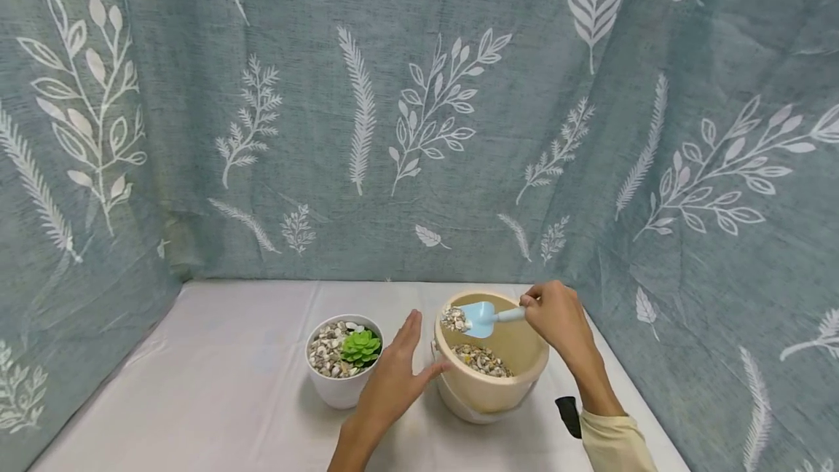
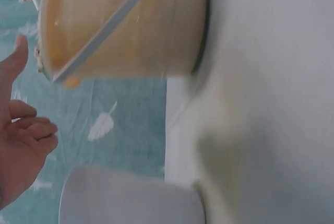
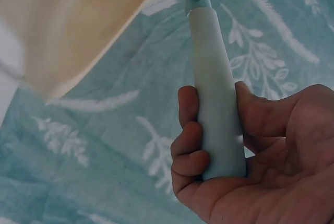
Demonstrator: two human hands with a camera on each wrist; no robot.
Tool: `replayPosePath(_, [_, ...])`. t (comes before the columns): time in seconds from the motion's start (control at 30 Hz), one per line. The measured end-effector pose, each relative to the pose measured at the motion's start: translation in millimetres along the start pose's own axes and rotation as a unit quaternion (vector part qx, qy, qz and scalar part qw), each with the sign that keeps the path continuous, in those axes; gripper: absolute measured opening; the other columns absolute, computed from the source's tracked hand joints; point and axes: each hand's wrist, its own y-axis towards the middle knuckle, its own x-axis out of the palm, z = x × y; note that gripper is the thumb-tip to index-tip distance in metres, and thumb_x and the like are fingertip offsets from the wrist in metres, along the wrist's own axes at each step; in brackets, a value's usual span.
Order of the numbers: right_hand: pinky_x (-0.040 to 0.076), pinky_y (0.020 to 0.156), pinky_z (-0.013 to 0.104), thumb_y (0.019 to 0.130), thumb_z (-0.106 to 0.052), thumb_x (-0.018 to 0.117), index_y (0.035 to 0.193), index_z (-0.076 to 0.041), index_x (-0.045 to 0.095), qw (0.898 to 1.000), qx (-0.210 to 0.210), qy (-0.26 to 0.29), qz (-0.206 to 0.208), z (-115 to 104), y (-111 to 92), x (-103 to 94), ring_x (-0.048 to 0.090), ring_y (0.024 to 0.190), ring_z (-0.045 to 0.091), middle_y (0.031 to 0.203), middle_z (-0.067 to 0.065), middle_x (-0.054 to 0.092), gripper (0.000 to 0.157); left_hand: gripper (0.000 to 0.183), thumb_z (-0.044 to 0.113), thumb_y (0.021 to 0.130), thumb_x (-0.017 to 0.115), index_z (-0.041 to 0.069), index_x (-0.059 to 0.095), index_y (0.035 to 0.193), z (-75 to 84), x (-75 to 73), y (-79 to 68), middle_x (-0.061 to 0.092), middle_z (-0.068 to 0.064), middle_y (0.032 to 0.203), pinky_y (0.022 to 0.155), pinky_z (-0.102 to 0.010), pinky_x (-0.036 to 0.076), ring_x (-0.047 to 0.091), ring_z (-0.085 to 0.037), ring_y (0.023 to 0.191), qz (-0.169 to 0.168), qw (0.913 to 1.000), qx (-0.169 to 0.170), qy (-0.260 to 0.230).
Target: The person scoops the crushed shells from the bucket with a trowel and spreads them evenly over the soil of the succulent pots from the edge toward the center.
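Observation:
My right hand (image 1: 557, 317) grips the pale handle of a small light-blue trowel (image 1: 483, 319), fingers and thumb wrapped round it in the right wrist view. A heap of small pebbles (image 1: 455, 319) lies on the blade, over the left part of a cream bucket's mouth. More mixed pebbles (image 1: 481, 360) cover the bottom of that bucket (image 1: 472, 395). With thumb spread and fingers extended, my left hand (image 1: 398, 377) hovers between the bucket and a white pot (image 1: 337, 388). The pot holds pebbles and a green succulent (image 1: 360, 347) at its right side.
A white cloth (image 1: 216, 384) covers the table. Grey-green curtains (image 1: 314, 122) with white leaf prints stand behind and at both sides. A black object (image 1: 568, 416) shows beside my right forearm. The bucket's handle (image 2: 112, 25) hangs across its side.

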Motion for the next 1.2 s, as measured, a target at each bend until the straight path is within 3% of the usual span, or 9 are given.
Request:
replayPosePath(0.1, [0.036,0.054,0.028,0.097,-0.008,0.065,0.098,0.004,0.081,1.000,-0.016,0.017,-0.005,-16,5,7.6,0.048,0.056,0.017,0.072,0.011,0.070,0.021,0.095,0.047,0.092,0.078,-0.006,0.036,0.159,-11.5,-16.9,-6.6,0.032,-0.025,0.169,0.121,-0.056,0.041,0.036,-0.043,0.156,0.043,0.9987,-0.021,0.019])
replayPosePath(0.2, [0.035,0.052,0.027,0.098,-0.008,0.065,0.100,0.005,0.081,0.999,-0.033,0.034,-0.016,-34,9,20.5,0.045,0.053,0.015,0.075,0.014,0.073,0.021,0.099,0.048,0.091,0.078,-0.007,0.033,0.160,-25.4,-35.4,-13.9,0.025,-0.026,0.171,0.122,-0.062,0.038,0.027,-0.046,0.159,0.062,0.9961,-0.056,0.028])
replayPosePath(0.4, [0.033,0.052,0.025,0.098,-0.006,0.065,0.099,0.004,0.082,0.996,-0.063,0.064,-0.028,-70,18,58.7,0.042,0.053,0.014,0.089,0.019,0.079,0.020,0.112,0.050,0.087,0.081,-0.011,0.024,0.161,-49.5,-71.5,-27.5,0.010,-0.033,0.172,0.131,-0.065,0.015,0.008,-0.052,0.161,0.040,0.9894,-0.135,0.033])
replayPosePath(0.5, [0.033,0.053,0.024,0.097,-0.005,0.066,0.099,0.005,0.082,0.994,-0.076,0.070,-0.024,-83,21,78.1,0.043,0.055,0.014,0.093,0.021,0.079,0.019,0.115,0.052,0.086,0.082,-0.014,0.023,0.160,-58.4,-81.4,-32.4,0.010,-0.038,0.170,0.131,-0.065,0.014,0.008,-0.056,0.159,0.030,0.9857,-0.160,0.044])
replayPosePath(0.7, [0.031,0.051,0.024,0.094,0.002,0.066,0.088,0.009,0.080,0.992,-0.107,0.066,-0.006,-103,23,112.4,0.040,0.050,0.015,0.080,0.024,0.077,0.017,0.121,0.059,0.083,0.082,-0.012,0.023,0.161,-67.9,-91.3,-41.6,0.014,-0.038,0.169,0.124,-0.070,0.029,0.019,-0.060,0.155,0.010,0.9791,-0.198,0.047])
replayPosePath(0.8, [0.040,0.051,0.027,0.091,0.004,0.069,0.083,0.007,0.080,0.990,-0.135,0.042,0.026,-103,22,123.3,0.050,0.049,0.018,0.075,0.022,0.076,0.015,0.123,0.063,0.081,0.082,-0.009,0.023,0.162,-67.7,-89.4,-41.5,0.015,-0.035,0.170,0.120,-0.069,0.035,0.024,-0.058,0.154,0.006,0.9769,-0.209,0.045])
replayPosePath(0.9, [0.052,0.064,0.035,0.089,0.004,0.073,0.083,0.006,0.080,0.985,-0.164,0.012,0.054,-101,19,133.1,0.063,0.058,0.027,0.076,0.019,0.077,0.010,0.124,0.063,0.080,0.082,-0.009,0.024,0.162,-67.7,-89.0,-41.0,0.018,-0.035,0.169,0.118,-0.068,0.037,0.027,-0.057,0.154,0.007,0.9761,-0.211,0.051])
replayPosePath(1.0, [0.051,0.075,0.041,0.088,0.002,0.076,0.084,0.003,0.080,0.977,-0.196,-0.025,0.083,-98,14,140.6,0.067,0.071,0.031,0.077,0.016,0.077,0.006,0.124,0.064,0.080,0.082,-0.009,0.024,0.162,-69.0,-88.8,-40.3,0.020,-0.035,0.169,0.118,-0.067,0.039,0.030,-0.056,0.153,0.007,0.9759,-0.210,0.057])
replayPosePath(1.2, [0.046,0.069,0.035,0.090,-0.006,0.078,0.085,-0.001,0.079,0.954,-0.246,-0.086,0.149,-95,8,147.8,0.056,0.071,0.026,0.080,0.012,0.074,0.008,0.124,0.063,0.080,0.082,-0.008,0.023,0.163,-71.0,-88.7,-39.6,0.020,-0.034,0.170,0.117,-0.067,0.040,0.030,-0.056,0.153,0.008,0.9761,-0.211,0.051])
